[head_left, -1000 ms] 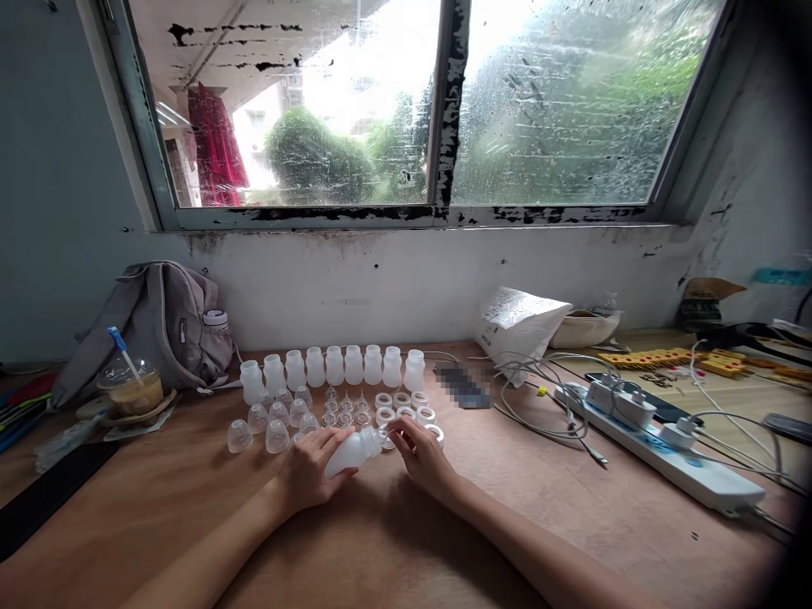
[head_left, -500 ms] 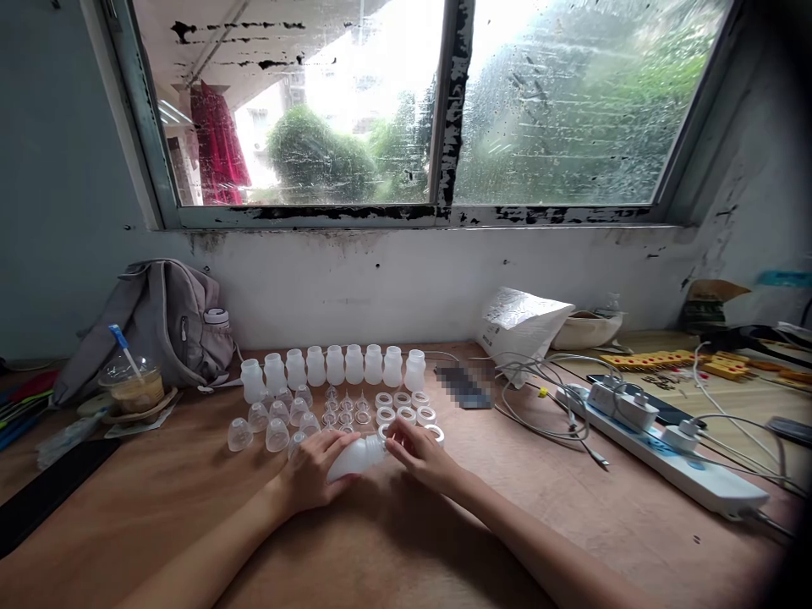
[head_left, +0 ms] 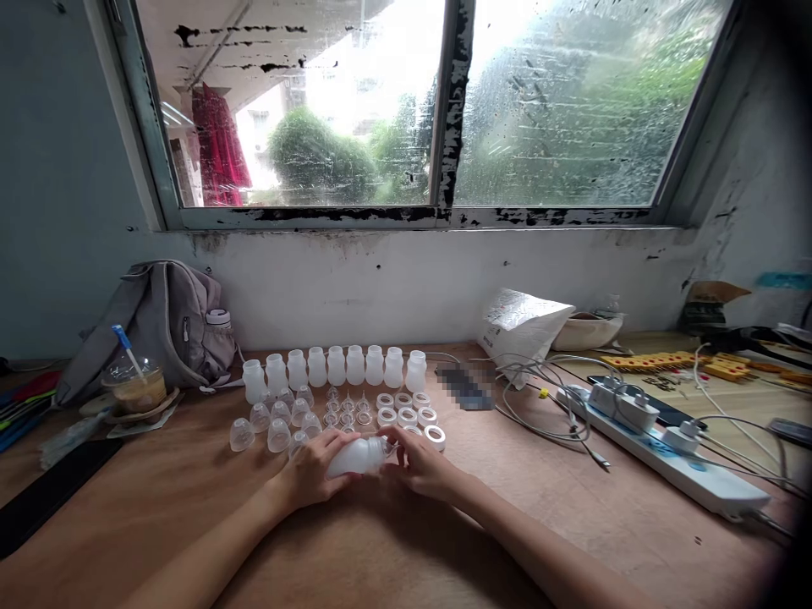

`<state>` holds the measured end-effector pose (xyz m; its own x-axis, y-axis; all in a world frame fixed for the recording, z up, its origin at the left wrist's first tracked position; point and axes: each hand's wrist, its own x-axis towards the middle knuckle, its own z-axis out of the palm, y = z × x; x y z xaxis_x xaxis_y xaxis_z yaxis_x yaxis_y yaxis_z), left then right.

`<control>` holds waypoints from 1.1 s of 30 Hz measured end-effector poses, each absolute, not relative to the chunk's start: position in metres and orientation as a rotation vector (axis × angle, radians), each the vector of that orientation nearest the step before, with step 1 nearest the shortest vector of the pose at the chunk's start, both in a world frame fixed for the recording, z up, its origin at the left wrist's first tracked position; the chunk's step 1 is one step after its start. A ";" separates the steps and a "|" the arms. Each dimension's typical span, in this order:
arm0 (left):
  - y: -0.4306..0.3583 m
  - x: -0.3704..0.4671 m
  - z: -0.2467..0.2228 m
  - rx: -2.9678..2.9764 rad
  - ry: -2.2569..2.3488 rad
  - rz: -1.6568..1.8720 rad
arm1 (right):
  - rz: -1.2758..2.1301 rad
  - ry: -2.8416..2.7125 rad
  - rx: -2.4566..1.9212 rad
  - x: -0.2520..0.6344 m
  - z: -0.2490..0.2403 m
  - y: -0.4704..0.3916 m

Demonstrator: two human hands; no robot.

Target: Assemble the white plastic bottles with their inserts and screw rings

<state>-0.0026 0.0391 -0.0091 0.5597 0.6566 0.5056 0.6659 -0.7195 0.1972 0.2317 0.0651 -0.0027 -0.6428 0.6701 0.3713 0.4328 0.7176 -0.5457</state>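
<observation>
White bottle [head_left: 356, 457] lying sideways, translucent; left hand [head_left: 312, 471] grips; cap seemingly fitted.

Left hand [head_left: 312, 470] gripping bottle [head_left: 359, 457], right hand [head_left: 419, 463] at neck

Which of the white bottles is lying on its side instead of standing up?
The bottle held between the left hand and right hand, neck pointing right. The others stand upright in a row near the wall.
</observation>
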 end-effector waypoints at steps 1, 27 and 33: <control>0.040 -0.004 -0.009 -2.769 -1.149 -0.865 | 0.515 -2.398 -0.854 0.231 -0.003 0.064; 0.030 0.009 -0.013 -2.464 -0.793 -0.764 | 1.442 -1.935 -1.094 0.222 0.006 0.053; 0.026 0.012 -0.010 -2.400 -0.786 -0.799 | 1.608 -1.778 -1.076 0.222 0.005 0.050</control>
<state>0.0118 0.0259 -0.0096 0.6634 0.3633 0.6542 0.6484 -0.7154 -0.2603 0.2218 0.0503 0.0050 -0.5572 0.8191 -0.1362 0.2175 -0.0143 -0.9760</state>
